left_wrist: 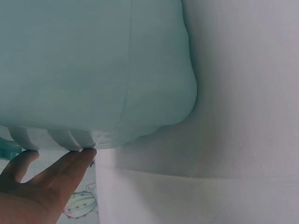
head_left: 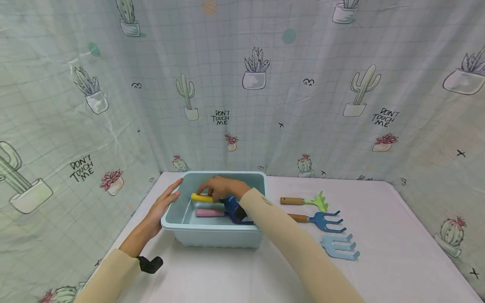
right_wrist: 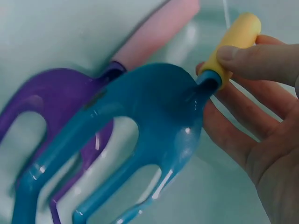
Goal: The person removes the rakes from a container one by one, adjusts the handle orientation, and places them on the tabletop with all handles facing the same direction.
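Note:
A pale blue plastic tub (head_left: 217,239) stands on the table. My left hand (head_left: 156,213) touches its left side, fingers extended against the wall, as the left wrist view also shows. Inside the tub, my right hand (head_left: 222,187) pinches the yellow handle of a blue hand rake (right_wrist: 163,98) between thumb and fingers. Under and beside that rake lies a purple hand rake (right_wrist: 58,88) with a pink handle. In the head view the right forearm and wrist camera hide part of both rake heads.
Right of the tub lie a green hand rake (head_left: 320,201) and a dark blue one (head_left: 322,220), both with wooden handles. Nearer is a light blue hand rake (head_left: 338,247), its handle hidden by the right sleeve. A cactus-print curtain (head_left: 227,126) borders the white table (head_left: 390,235).

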`<state>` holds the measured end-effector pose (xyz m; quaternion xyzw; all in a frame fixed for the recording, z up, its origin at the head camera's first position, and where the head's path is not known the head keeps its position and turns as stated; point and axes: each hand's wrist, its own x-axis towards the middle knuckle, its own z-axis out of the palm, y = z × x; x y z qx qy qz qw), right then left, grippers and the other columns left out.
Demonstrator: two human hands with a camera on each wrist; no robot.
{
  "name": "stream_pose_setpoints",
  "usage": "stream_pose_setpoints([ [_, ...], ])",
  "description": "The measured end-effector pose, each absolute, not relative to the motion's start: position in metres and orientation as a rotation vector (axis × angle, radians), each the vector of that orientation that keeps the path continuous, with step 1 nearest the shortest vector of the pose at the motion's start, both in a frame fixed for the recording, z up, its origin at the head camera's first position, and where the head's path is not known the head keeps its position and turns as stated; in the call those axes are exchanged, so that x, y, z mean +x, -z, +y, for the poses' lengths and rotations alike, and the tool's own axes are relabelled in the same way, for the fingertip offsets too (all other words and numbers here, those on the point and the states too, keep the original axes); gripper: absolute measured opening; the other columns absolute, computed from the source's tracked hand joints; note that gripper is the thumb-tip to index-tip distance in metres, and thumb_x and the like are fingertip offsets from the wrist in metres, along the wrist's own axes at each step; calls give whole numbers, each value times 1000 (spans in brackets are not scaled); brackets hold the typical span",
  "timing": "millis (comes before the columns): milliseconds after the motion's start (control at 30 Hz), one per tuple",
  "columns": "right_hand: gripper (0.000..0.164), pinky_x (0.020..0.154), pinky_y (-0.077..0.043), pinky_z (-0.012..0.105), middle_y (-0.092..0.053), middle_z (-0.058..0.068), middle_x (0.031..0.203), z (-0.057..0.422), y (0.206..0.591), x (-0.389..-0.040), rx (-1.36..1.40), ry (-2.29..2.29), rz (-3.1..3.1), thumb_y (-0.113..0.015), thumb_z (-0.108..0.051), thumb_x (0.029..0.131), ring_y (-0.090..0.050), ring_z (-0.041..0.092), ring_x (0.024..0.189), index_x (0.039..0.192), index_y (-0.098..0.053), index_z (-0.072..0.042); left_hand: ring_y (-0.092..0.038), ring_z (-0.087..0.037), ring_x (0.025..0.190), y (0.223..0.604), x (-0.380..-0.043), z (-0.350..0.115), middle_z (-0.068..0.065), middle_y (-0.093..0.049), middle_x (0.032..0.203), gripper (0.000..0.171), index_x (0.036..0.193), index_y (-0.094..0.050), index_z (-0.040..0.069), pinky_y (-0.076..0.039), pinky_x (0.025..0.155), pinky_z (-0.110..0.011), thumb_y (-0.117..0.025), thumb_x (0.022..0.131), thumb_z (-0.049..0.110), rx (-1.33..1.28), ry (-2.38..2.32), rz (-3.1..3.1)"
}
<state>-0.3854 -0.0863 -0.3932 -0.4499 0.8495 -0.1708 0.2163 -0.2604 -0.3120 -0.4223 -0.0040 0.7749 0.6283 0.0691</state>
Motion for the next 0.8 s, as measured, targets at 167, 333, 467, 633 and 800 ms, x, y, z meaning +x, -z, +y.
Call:
stream_pose_setpoints([
  [167,61,87,-58,25,-70,5,133,-81,384,-381,-1294,449,2367,-70,3,91,-66,16,115,144,-62,-27,-1,-38,163,422,-261,-311,0,2,177,59,166,-14,38,-13,124,-69,-36,112,42,-11,-1886,2346],
  [333,62,98,-55,31,-70,3,133,-74,374,-377,-1320,433,2380,-71,0,91,-64,17,120,145,-61,-29,1,-37,163,422,-259,-311,1,2,177,58,166,-14,38,-11,125,-70,-36,112,42,-40,-1875,2341],
  [467,62,100,-55,33,-70,5,135,-67,361,-373,-1329,447,2384,-71,0,91,-64,21,123,146,-60,-28,-1,-37,163,423,-257,-311,0,3,177,58,166,-13,39,-14,124,-69,-36,112,42,-60,-1869,2330],
  [633,60,92,-59,30,-68,8,137,-60,343,-368,-1363,437,2391,-69,0,93,-65,27,124,147,-59,-24,-2,-39,162,422,-258,-311,-1,4,177,59,166,-12,38,-17,124,-68,-35,112,43,-54,-1870,2334],
  [800,59,90,-58,27,-68,7,137,-54,326,-361,-1391,407,2412,-65,2,93,-65,25,121,146,-60,-23,-3,-38,163,421,-260,-312,0,3,177,60,167,-12,38,-17,125,-66,-35,112,44,-33,-1879,2317],
])
